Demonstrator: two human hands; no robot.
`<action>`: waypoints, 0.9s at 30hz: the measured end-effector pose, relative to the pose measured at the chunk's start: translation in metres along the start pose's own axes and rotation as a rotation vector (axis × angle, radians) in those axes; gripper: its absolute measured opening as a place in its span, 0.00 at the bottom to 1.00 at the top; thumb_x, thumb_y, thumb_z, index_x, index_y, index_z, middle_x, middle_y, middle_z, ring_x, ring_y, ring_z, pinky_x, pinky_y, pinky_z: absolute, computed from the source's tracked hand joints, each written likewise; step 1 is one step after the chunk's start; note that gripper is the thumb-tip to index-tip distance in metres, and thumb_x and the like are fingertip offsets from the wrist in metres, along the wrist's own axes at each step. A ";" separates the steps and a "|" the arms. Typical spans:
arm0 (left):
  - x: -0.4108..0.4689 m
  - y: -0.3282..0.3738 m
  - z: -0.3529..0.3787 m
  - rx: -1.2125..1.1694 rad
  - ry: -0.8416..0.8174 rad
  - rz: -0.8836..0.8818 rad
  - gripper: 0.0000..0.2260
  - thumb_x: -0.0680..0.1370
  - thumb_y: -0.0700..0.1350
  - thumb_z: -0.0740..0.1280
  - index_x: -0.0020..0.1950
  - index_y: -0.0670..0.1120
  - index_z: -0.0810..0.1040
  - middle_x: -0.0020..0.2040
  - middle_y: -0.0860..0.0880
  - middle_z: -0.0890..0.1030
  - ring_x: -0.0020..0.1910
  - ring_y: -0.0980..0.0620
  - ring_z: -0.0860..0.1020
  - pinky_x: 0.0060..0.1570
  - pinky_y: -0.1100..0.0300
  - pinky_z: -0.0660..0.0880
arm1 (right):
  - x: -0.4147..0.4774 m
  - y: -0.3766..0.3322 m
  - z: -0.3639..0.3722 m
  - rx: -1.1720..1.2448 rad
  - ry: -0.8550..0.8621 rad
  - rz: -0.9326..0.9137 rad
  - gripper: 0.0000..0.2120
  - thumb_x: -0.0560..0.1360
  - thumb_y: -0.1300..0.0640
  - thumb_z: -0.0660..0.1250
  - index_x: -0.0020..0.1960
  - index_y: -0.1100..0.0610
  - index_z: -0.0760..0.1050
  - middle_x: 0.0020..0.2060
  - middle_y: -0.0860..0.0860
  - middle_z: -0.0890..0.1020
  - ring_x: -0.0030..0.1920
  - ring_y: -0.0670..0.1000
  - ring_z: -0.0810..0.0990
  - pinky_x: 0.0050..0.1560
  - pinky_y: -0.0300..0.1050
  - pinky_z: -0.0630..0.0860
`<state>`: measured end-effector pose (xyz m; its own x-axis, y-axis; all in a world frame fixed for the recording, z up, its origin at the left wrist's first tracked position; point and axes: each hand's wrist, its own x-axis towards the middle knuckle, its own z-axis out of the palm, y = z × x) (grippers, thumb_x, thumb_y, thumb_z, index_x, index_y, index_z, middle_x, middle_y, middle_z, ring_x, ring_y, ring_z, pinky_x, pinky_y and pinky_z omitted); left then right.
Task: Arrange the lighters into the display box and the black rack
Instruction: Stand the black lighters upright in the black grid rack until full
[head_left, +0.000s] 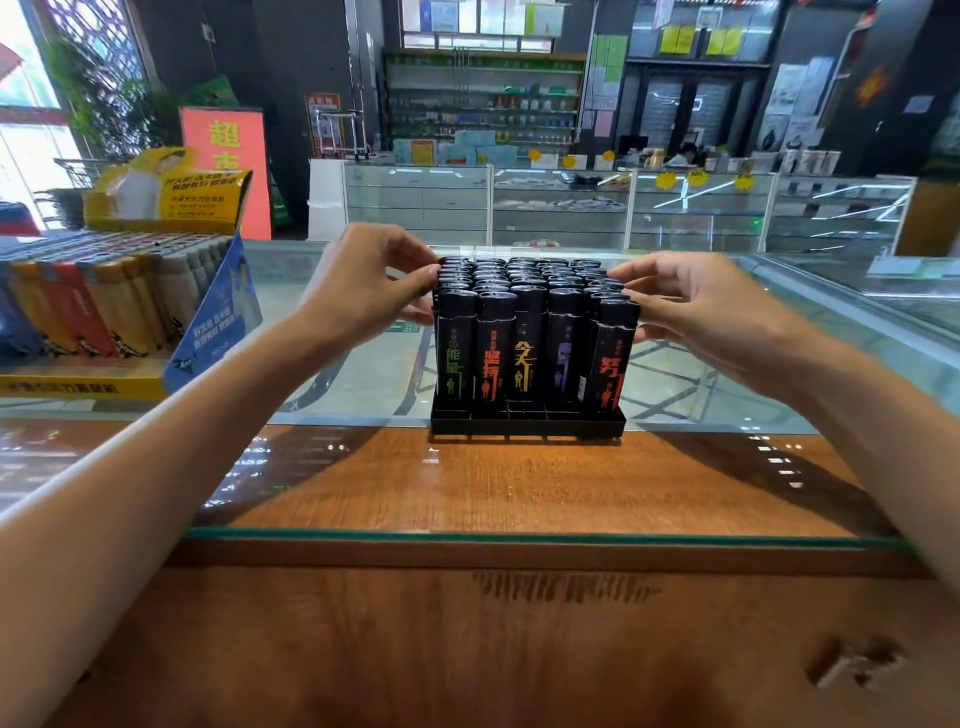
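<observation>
A black rack (527, 426) stands on the glass counter top in the middle of the head view, packed with several rows of upright black lighters (527, 338) with coloured print. My left hand (371, 283) presses its fingers against the left side of the lighter block near the tops. On the opposite side my right hand (691, 306) does the same, thumb and fingers touching the rightmost lighters. At the far left a yellow and blue display box (208, 322) holds rows of blue, orange, red and tan lighters (98, 306).
The counter has a glass top (332, 374) over a wooden front ledge (519, 488). A yellow cardboard header (166, 192) rises behind the display box. Glass display cabinets (571, 208) and shop shelves stand farther back.
</observation>
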<state>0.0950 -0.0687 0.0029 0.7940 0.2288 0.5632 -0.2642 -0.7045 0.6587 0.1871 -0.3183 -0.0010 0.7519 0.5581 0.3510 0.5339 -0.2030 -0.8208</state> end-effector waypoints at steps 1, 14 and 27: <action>0.000 0.000 0.000 -0.005 0.002 -0.006 0.07 0.75 0.37 0.67 0.52 0.36 0.78 0.42 0.45 0.80 0.33 0.57 0.80 0.32 0.70 0.77 | 0.000 0.000 0.000 0.005 0.002 0.003 0.06 0.75 0.60 0.64 0.52 0.54 0.75 0.45 0.51 0.81 0.38 0.38 0.81 0.37 0.32 0.76; -0.003 0.002 -0.001 -0.076 -0.038 0.001 0.09 0.76 0.37 0.66 0.54 0.35 0.78 0.41 0.47 0.81 0.32 0.60 0.80 0.33 0.69 0.77 | -0.001 0.001 0.000 0.059 -0.009 0.008 0.08 0.75 0.61 0.65 0.54 0.58 0.76 0.49 0.57 0.81 0.43 0.46 0.81 0.40 0.35 0.78; -0.009 0.006 -0.009 -0.149 -0.073 -0.003 0.10 0.76 0.38 0.65 0.56 0.36 0.78 0.45 0.44 0.82 0.40 0.53 0.82 0.37 0.66 0.79 | -0.005 0.000 0.001 0.127 -0.011 0.012 0.13 0.70 0.58 0.67 0.54 0.61 0.77 0.50 0.60 0.81 0.47 0.52 0.80 0.48 0.43 0.80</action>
<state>0.0816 -0.0688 0.0061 0.8311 0.1772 0.5271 -0.3360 -0.5954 0.7299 0.1828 -0.3205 -0.0029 0.7535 0.5650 0.3361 0.4708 -0.1069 -0.8758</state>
